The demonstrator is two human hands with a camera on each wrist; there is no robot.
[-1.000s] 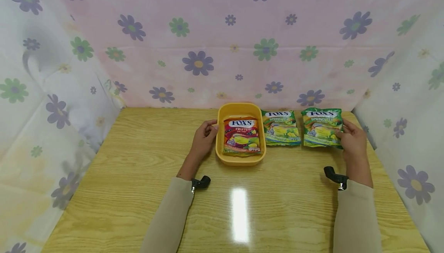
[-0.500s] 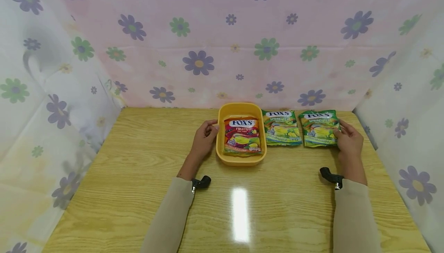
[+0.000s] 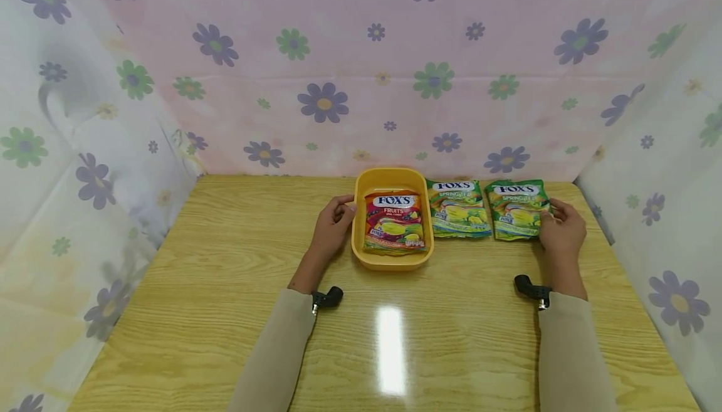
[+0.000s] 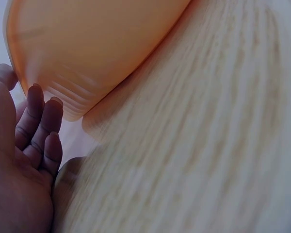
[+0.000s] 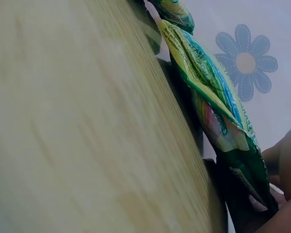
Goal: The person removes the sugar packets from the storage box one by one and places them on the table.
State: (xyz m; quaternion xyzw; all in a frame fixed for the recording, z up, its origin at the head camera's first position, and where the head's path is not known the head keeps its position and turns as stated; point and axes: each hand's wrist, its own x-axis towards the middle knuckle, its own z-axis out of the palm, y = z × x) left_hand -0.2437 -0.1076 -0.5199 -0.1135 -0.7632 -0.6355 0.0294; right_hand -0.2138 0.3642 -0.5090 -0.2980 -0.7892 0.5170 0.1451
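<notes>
In the head view, my left hand (image 3: 329,230) holds the left rim of a yellow plastic tub (image 3: 392,264). The left wrist view has the thumb at the edge of the tub wall (image 4: 102,53), with the other fingers curled beside it. Inside the tub lies a red Fox's Fruits candy bag (image 3: 393,219). My right hand (image 3: 564,231) pinches the right edge of a green Fox's Spring Tea candy bag (image 3: 514,212). That bag (image 5: 218,107) tilts close over the table in the right wrist view. A second green candy bag (image 3: 458,210) lies between it and the tub.
The wooden table (image 3: 451,337) backs onto a flowered cloth wall (image 3: 350,142), close behind the tub and bags. More flowered cloth (image 3: 677,224) closes in the right side, and another sheet (image 3: 84,224) the left.
My right hand has moved left with its green candy bag, bringing it closer to the second green bag. The left hand and the tub have stayed in place.
</notes>
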